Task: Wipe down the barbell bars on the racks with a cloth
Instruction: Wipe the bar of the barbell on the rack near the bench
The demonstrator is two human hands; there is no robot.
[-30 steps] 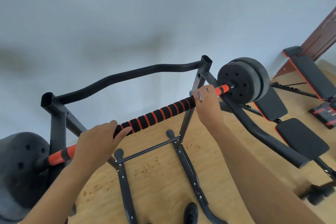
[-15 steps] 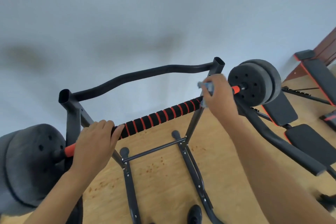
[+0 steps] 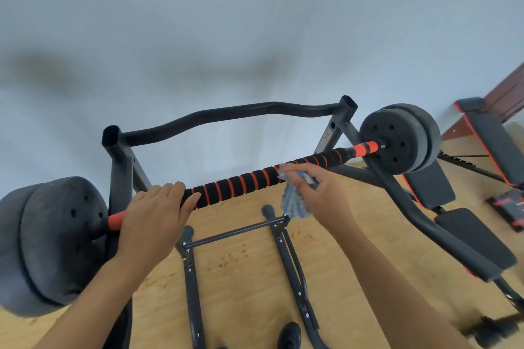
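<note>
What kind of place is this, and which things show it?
Most likely a home gym or small workout room: a loaded barbell rests on a black rack, and padded weight benches stand on the wooden floor.

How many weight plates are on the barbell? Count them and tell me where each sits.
4. On the barbell: left inner plate, left outer plate, right inner plate, right outer plate. More may be hidden behind them.
</note>
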